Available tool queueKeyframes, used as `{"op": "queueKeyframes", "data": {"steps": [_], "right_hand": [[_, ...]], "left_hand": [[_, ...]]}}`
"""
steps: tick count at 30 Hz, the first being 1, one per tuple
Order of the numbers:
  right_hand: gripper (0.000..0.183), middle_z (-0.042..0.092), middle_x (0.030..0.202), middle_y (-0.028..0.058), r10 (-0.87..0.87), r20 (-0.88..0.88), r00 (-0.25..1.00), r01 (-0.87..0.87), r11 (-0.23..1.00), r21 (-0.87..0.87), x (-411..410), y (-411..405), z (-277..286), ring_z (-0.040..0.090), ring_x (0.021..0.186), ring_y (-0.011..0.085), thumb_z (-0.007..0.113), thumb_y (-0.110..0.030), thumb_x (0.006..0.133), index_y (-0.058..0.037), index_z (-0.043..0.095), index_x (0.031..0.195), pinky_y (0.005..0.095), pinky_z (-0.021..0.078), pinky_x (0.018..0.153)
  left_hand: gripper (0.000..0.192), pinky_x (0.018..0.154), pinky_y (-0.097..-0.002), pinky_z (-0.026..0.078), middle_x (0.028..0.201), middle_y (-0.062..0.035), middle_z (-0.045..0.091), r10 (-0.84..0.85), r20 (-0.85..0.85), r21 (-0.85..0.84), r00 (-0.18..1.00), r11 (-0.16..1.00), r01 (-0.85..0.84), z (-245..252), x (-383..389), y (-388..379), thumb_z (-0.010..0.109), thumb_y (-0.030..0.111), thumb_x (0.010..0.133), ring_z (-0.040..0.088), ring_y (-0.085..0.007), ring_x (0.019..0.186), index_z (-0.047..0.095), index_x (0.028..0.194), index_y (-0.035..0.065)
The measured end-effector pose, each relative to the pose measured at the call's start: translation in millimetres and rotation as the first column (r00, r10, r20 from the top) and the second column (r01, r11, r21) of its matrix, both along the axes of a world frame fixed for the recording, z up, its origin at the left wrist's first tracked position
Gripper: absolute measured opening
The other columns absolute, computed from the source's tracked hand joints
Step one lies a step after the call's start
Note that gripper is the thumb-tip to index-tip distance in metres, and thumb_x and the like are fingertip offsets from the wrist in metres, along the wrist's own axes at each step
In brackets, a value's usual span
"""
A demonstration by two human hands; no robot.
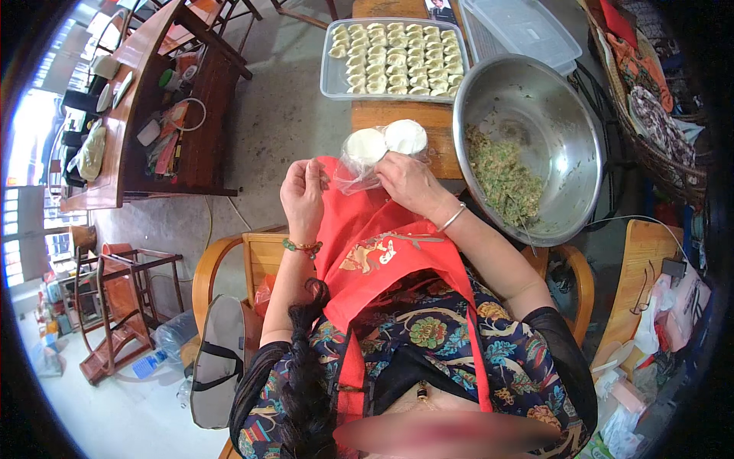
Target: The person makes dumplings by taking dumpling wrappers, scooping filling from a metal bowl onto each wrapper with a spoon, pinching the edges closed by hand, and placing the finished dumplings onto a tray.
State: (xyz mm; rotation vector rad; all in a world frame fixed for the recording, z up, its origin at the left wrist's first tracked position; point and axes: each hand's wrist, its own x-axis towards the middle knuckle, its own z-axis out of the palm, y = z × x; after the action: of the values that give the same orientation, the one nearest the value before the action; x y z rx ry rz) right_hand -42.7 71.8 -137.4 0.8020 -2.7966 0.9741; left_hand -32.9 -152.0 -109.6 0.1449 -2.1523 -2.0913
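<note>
Two stacks of round white dumpling wrappers (pixel 406 136) sit side by side in a clear plastic bag (pixel 351 182) near the wooden bench's front edge. My right hand (pixel 410 181) is at the near side of the stacks, its thumb and fingers pinched on the bag; the fingertips partly hide the wrapper edges. To the left, my left hand (pixel 303 195) is raised over the red apron (pixel 367 224), thumb against curled fingers. Whether anything is inside it is hidden. A large steel bowl (pixel 559 126) on the right holds chopped green filling (pixel 507 175), with a thin utensil handle at its near rim.
Behind the wrappers, a clear plastic tray (pixel 335 86) of folded dumplings (pixel 395 59) rests on the wooden bench (pixel 390 112). Clear plastic lids (pixel 527 28) lie at the back right. A wooden table (pixel 135 86) stands left. Curved chair arms (pixel 209 275) flank me.
</note>
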Motion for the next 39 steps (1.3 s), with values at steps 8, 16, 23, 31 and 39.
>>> {"op": "queueKeyframes", "data": {"steps": [8, 16, 23, 31, 39], "right_hand": [[0.022, 0.059, 0.098, 0.0140, -0.038, -0.161, 0.986, 0.027, 0.997, -0.066, -17.5, -20.8, -5.0, 0.060, 0.097, 0.0325, 0.065, -0.006, 0.083, -0.0025, 0.063, 0.105, 0.0419, 0.0518, 0.085], [0.014, 0.057, 0.095, 0.0125, -0.042, -0.240, 0.970, 0.059, 0.996, 0.063, -28.0, -17.2, -20.3, 0.058, 0.095, 0.0312, 0.067, -0.010, 0.078, -0.0049, 0.062, 0.091, 0.0414, 0.0512, 0.083], [0.018, 0.058, 0.088, 0.0112, -0.058, -0.315, 0.947, 0.046, 0.998, -0.044, -34.0, -15.7, -41.5, 0.059, 0.089, 0.0307, 0.064, -0.023, 0.080, -0.0053, 0.062, 0.078, 0.0410, 0.0509, 0.080], [0.020, 0.058, 0.084, 0.0106, -0.012, -0.270, 0.963, -0.010, 0.997, -0.082, -40.5, -11.2, -56.3, 0.059, 0.089, 0.0280, 0.061, -0.025, 0.079, -0.0064, 0.064, 0.072, 0.0387, 0.0525, 0.077], [0.015, 0.059, 0.086, 0.0134, -0.006, -0.229, 0.973, -0.025, 0.991, -0.130, -34.2, -11.4, -42.2, 0.060, 0.091, 0.0319, 0.058, -0.019, 0.082, -0.0051, 0.061, 0.084, 0.0418, 0.0514, 0.082]], "left_hand": [[0.032, 0.050, -0.0218, 0.031, 0.066, 0.0078, 0.045, -0.054, -0.003, -0.011, 0.999, 0.999, 0.054, -3.4, 22.5, 9.3, 0.051, 0.026, 0.106, 0.037, -0.0018, 0.059, 0.057, 0.081, 0.0060], [0.018, 0.056, -0.0199, 0.043, 0.073, 0.0030, 0.063, -0.222, 0.104, -0.020, 0.969, 0.974, 0.225, 9.3, 37.2, 36.7, 0.061, 0.013, 0.099, 0.053, -0.0036, 0.062, 0.070, 0.092, -0.0004], [0.009, 0.060, -0.0207, 0.049, 0.077, -0.0016, 0.070, -0.373, 0.104, 0.036, 0.922, 0.928, 0.371, 34.6, 28.2, 72.4, 0.076, 0.003, 0.086, 0.061, -0.0057, 0.067, 0.071, 0.090, -0.0022], [0.006, 0.058, -0.0194, 0.048, 0.074, -0.0011, 0.068, -0.457, 0.119, 0.076, 0.881, 0.889, 0.451, 32.0, 22.4, 97.0, 0.073, 0.005, 0.090, 0.059, -0.0048, 0.065, 0.069, 0.088, -0.0004], [0.008, 0.058, -0.0202, 0.047, 0.076, -0.0010, 0.069, -0.365, 0.087, 0.039, 0.927, 0.931, 0.363, 35.9, 29.9, 84.9, 0.069, 0.003, 0.092, 0.059, -0.0041, 0.065, 0.073, 0.097, -0.0009]]}}
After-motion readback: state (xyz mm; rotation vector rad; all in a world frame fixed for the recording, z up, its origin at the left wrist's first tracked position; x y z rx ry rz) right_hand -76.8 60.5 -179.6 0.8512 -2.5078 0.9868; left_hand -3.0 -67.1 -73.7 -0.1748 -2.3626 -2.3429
